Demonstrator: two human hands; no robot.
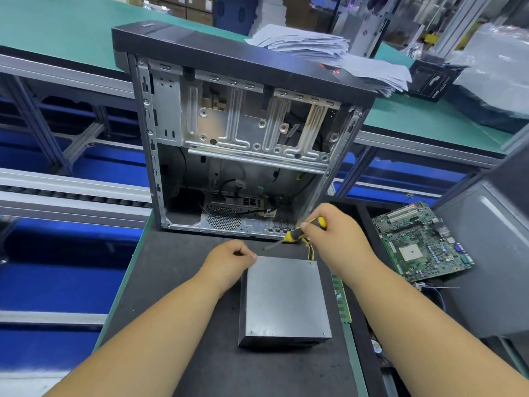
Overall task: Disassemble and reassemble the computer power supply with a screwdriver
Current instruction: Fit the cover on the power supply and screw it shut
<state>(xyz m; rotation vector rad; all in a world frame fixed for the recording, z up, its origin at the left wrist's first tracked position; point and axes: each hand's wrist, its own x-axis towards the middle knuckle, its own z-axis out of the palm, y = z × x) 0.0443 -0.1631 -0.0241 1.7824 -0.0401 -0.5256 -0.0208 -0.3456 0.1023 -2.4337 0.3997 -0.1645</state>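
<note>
Flat grey boxy power supply (284,299) lies under my curled left hand (229,260) pinching its corner, my right hand (329,233) gripping a yellow-black screwdriver (294,233).

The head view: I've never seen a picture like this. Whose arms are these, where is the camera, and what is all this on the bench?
No machine here: a person wears a camera on the head, looking down at their own arms. The right hand holds a yellow-and-black screwdriver. The left hand touches the far corner of a grey metal box, the power supply, lying on a dark mat. Behind it stands an opened computer case. A green circuit board lies to the right.
</note>
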